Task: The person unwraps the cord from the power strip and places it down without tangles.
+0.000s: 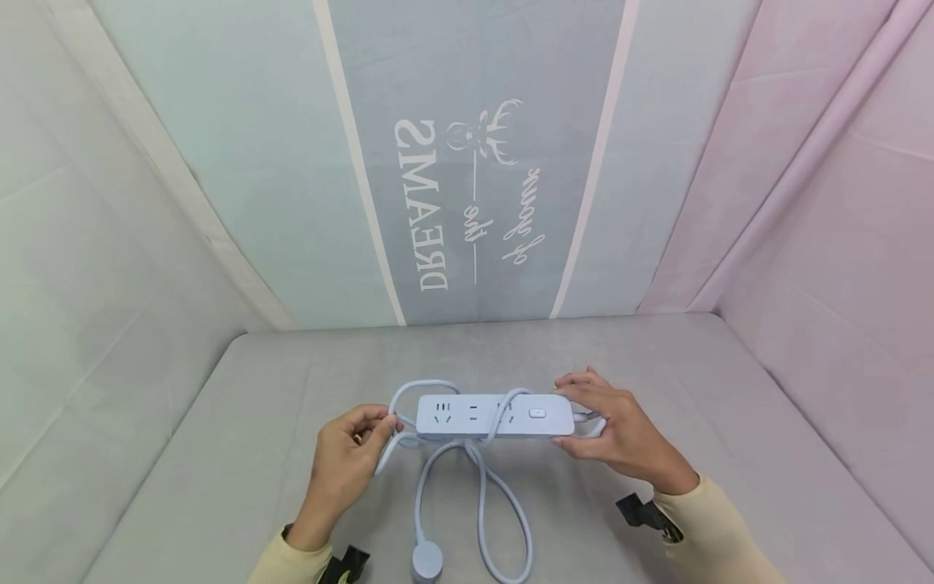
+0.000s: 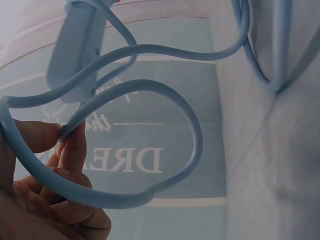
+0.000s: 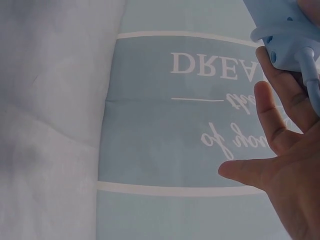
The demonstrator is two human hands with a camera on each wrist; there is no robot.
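A white power strip [image 1: 494,416] lies across the grey tabletop [image 1: 657,365], with its pale cable [image 1: 481,487] wrapped over it and looping toward me to a round plug [image 1: 426,561]. My left hand [image 1: 387,423] pinches a cable loop just left of the strip. In the left wrist view, the thumb and fingers of the left hand [image 2: 65,131] pinch the cable [image 2: 190,130], and the strip [image 2: 75,50] hangs above. My right hand [image 1: 580,415] grips the strip's right end, fingers on the far edge and thumb on the near edge. The right wrist view shows the right hand [image 3: 287,150] against the strip [image 3: 285,30].
A pale blue cloth backdrop printed with "DREAMS" [image 1: 426,207] hangs behind the table. Pink cloth [image 1: 824,203] forms the right wall and pale green cloth [image 1: 95,243] the left. Black wrist mounts [image 1: 642,511] sit at both sleeves.
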